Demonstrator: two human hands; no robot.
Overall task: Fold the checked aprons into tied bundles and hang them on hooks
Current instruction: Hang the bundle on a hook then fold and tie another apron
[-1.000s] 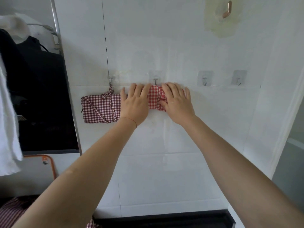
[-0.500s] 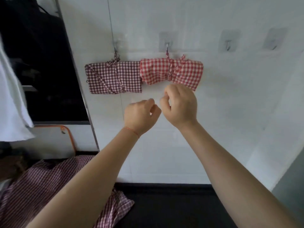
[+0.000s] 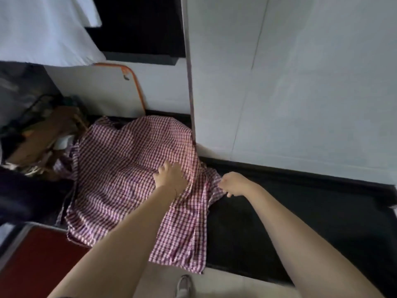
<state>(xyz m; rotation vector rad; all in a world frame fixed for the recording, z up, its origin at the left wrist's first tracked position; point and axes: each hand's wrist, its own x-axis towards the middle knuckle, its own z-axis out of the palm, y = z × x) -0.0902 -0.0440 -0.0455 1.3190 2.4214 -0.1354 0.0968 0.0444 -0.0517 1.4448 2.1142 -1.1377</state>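
Note:
A loose red-and-white checked apron (image 3: 120,177) lies spread and rumpled over a black counter (image 3: 300,222), its lower edge hanging over the front. My left hand (image 3: 169,177) rests on the cloth near its right side, fingers bent into the fabric. My right hand (image 3: 233,183) pinches the apron's right edge where it bunches on the counter. The hooks and the two hung bundles are out of view.
A white tiled wall (image 3: 300,82) rises behind the counter, with a metal strip (image 3: 190,82) at its left edge. Clutter of brown and dark items (image 3: 38,138) sits left of the apron. White cloth (image 3: 43,29) hangs top left. A red surface (image 3: 36,261) lies bottom left.
My view dropped from the wall hooks to the counter. Both hands left the hung red bundle and came down onto the loose apron, the right one taking its edge.

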